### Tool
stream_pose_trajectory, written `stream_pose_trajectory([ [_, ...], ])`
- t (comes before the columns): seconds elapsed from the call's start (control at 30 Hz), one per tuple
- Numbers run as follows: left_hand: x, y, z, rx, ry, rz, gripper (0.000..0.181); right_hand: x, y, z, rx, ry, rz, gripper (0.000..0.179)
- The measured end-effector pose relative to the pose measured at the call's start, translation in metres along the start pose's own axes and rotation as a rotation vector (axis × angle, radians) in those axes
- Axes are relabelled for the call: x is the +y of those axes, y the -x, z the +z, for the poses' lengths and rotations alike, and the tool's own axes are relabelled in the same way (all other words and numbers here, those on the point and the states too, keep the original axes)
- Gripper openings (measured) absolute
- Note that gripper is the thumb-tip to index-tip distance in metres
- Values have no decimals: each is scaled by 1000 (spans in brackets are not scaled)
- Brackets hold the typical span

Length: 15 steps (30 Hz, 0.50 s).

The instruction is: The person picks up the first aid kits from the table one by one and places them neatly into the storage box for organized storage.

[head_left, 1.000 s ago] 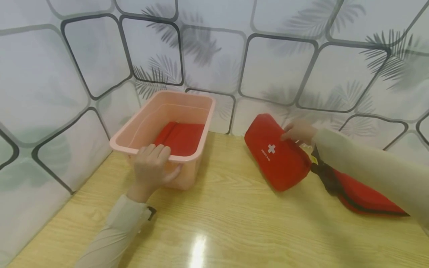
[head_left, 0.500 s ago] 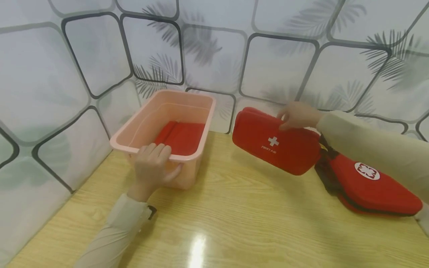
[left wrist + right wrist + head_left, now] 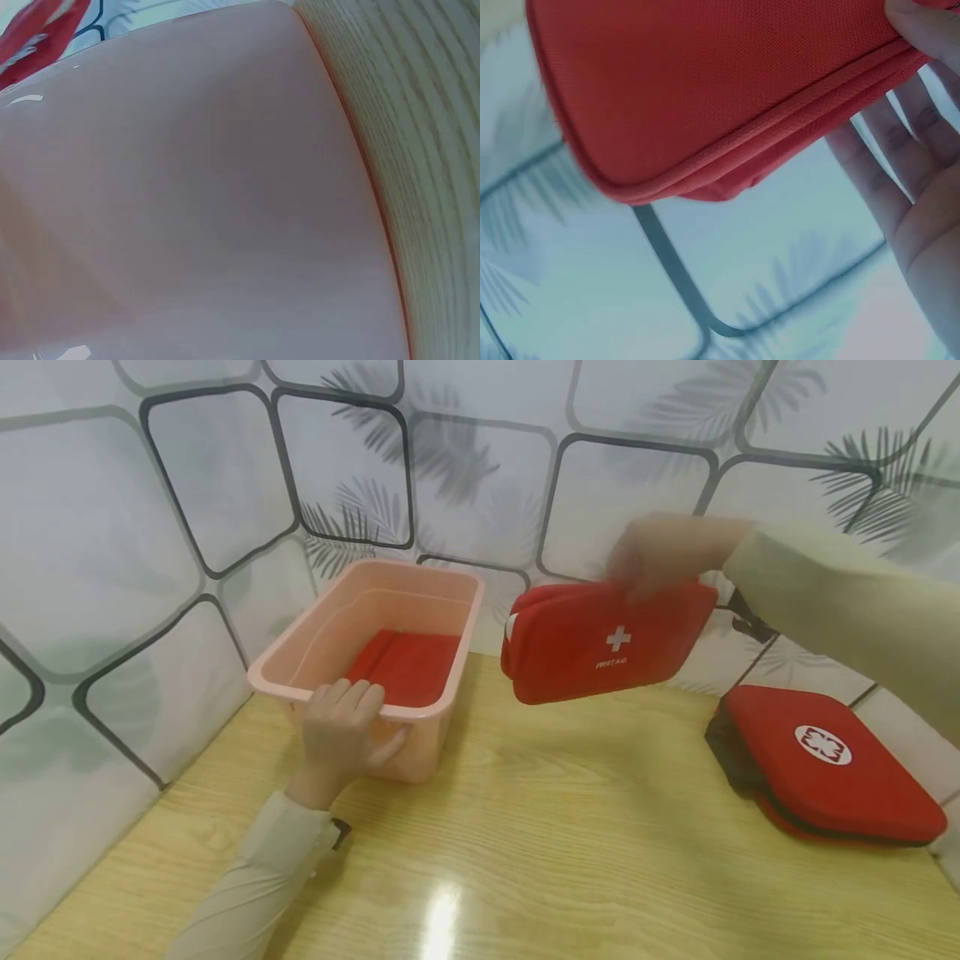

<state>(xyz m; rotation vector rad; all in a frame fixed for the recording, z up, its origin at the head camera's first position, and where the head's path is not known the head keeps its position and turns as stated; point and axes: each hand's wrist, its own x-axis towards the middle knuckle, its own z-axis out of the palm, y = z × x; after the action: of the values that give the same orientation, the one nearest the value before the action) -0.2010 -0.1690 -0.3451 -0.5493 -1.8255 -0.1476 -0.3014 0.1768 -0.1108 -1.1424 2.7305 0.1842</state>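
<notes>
My left hand [image 3: 339, 735] grips the near rim of a pink plastic tub [image 3: 461, 635], fingers over the edge and thumb against the outer wall. Inside the tub lies a flat red item [image 3: 416, 672]. My right hand [image 3: 660, 552], blurred in the head view, holds a red first aid pouch [image 3: 570, 647] by its top edge, above the wooden table. White cross and lettering face me. In the right wrist view the thumb lies on one side of the pouch [image 3: 720, 90], with the fingers behind it. The left wrist view is mostly filled by the tub wall [image 3: 210, 180].
A second red case [image 3: 847, 777] with a round white emblem and black side lies on the table at the right. The wooden table [image 3: 525, 843] meets a patterned wall [image 3: 480, 485] behind the tub and another at the left.
My right hand has lifted the first aid pouch up off the table area and turned it more level. The red case at the right is uncovered by the arm. My left hand stays on the rim.
</notes>
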Motion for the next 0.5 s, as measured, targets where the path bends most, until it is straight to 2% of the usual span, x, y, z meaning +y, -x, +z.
stream_pose_trajectory([
  [0.17, 0, 0, 0, -1, 2, 0, 41, -6, -10, -25, 9, -6, 29, 23],
  [0.23, 0, 0, 0, 1, 4, 0, 40, -7, -17, -32, 14, -3, 67, 23],
  [0.33, 0, 0, 0, 10, 7, 1, 40, -15, -29, -46, 54, 48, 73, 24],
  [0.5, 0, 0, 1, 23, 6, -8, 40, -41, -50, -69, 127, 140, 59, 25],
])
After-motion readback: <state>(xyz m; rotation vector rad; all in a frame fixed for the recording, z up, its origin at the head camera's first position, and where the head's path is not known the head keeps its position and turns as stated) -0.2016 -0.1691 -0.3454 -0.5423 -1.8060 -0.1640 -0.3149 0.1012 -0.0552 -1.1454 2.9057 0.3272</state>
